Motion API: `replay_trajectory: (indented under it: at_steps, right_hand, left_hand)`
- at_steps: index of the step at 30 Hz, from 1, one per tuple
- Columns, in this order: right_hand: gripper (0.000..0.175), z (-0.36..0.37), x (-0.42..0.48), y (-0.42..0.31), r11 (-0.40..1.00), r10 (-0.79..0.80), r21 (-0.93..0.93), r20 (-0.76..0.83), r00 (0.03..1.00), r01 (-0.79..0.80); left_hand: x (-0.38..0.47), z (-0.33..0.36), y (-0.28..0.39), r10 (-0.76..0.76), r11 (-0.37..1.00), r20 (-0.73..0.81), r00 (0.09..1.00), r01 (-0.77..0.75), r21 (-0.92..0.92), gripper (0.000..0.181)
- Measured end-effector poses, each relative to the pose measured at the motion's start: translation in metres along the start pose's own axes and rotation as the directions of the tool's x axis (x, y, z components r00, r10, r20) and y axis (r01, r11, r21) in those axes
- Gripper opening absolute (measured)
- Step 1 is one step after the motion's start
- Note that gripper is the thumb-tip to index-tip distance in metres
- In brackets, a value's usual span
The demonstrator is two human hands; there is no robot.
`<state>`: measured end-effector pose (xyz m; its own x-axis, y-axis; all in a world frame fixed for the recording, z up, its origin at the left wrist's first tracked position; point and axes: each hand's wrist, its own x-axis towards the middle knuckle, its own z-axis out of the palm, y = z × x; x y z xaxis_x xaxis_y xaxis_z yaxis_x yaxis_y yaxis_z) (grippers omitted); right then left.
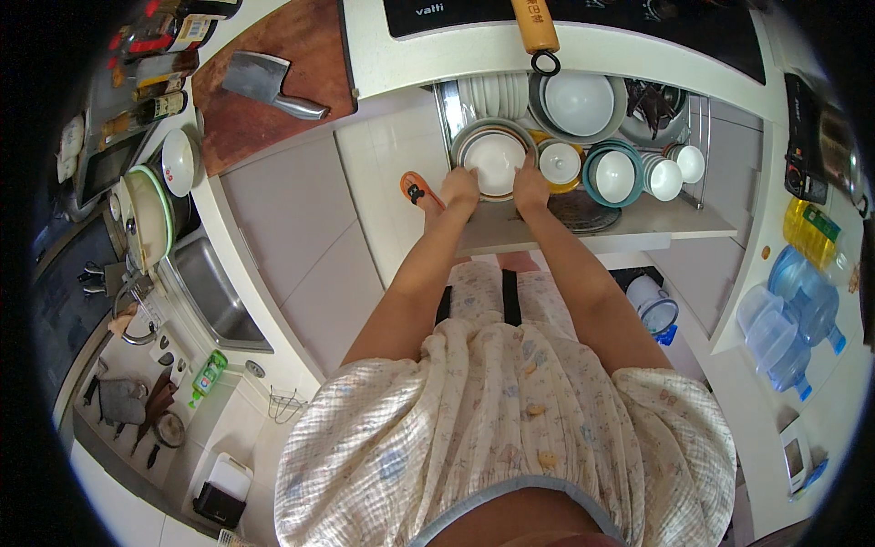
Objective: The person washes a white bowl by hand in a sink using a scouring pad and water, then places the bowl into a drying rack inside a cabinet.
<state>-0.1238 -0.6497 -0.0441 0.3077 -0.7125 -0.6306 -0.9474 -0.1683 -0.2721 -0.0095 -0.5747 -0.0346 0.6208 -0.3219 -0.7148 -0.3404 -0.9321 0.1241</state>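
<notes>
A stack of nested bowls (492,164), white on the inside at the top, is between my two hands at the front left of a pulled-out dish drawer (642,219). My left hand (462,187) grips its near left rim and my right hand (531,186) grips its near right side. Most of the fingers are hidden under or behind the bowls. Just right of my right hand sits a white bowl (560,163) over a yellow dish. Further along are a teal bowl stack (613,174) and white cups (662,178). White plates (502,96) stand upright behind.
A cleaver (263,78) lies on a brown cutting board (273,137) at the upper left. A wooden pan handle (536,27) juts over the counter from the black cooktop (465,17). The metal sink (222,294) is left; blue water jugs (806,294) stand right. An orange slipper (415,183) is beside the drawer.
</notes>
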Motion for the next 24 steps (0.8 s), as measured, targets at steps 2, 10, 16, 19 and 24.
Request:
replay_trajectory:
  at_steps: [2, 10, 16, 19, 24]
  right_hand:
    - [0.061, 0.001, 0.0, -0.001, 1.0, 0.008, -0.028, 0.04, 0.999, -0.007]
    - [0.06, 0.015, 0.004, 0.0, 0.987, -0.038, -0.161, -0.121, 0.992, 0.018]
    - [0.061, 0.031, 0.007, 0.001, 0.953, -0.142, -0.297, -0.267, 0.953, 0.058]
    - [0.069, 0.031, 0.016, 0.003, 0.953, -0.019, -0.302, -0.113, 0.993, -0.016]
    - [0.077, 0.012, 0.015, 0.001, 0.978, 0.025, -0.206, 0.001, 1.0, -0.024]
  left_hand:
    - [0.002, -0.002, 0.001, -0.004, 1.0, 0.051, 0.999, 0.003, 0.018, 0.046]
    - [-0.007, 0.001, 0.011, -0.075, 0.994, -0.007, 0.997, 0.076, 0.084, 0.038]
    - [0.008, 0.019, 0.001, -0.097, 0.983, -0.131, 0.987, 0.115, 0.141, 0.036]
    - [0.011, 0.02, 0.003, -0.118, 0.982, -0.095, 0.988, 0.13, 0.134, 0.039]
    - [0.012, 0.013, 0.005, -0.192, 0.977, -0.06, 0.98, 0.197, 0.083, 0.046]
